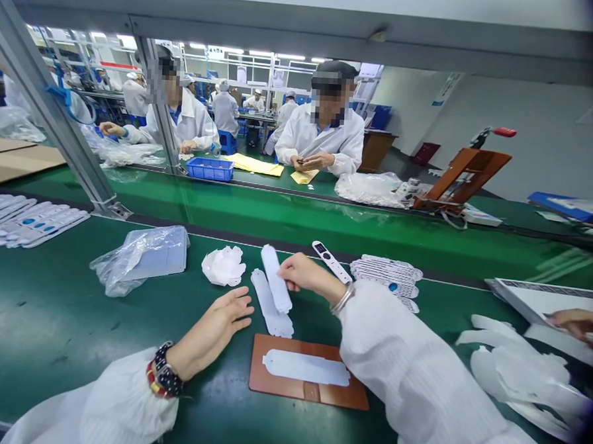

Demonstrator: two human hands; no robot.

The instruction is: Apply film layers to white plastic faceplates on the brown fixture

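Observation:
My right hand [301,273] pinches the edge of a long white strip [275,280] with rounded ends. Beneath that strip, a second white strip [271,307] lies slanted on the green table. Palm turned inward, my left hand [216,330] hovers left of the strips with its fingers stretched out and nothing in them. In front of me a brown rectangular plate [317,397] carries another white strip [305,367], laid lengthwise across it. Crumpled white pieces [223,266] sit just beyond my left fingers.
Behind my right wrist lie a white panel with a dark display [331,261] and a stack of printed strips [387,276]. A bagged stack of sheets [155,258] is at left. Another person's hand [582,324] is at far right, near loose white pieces [522,373]. A metal post [59,97] rises at left.

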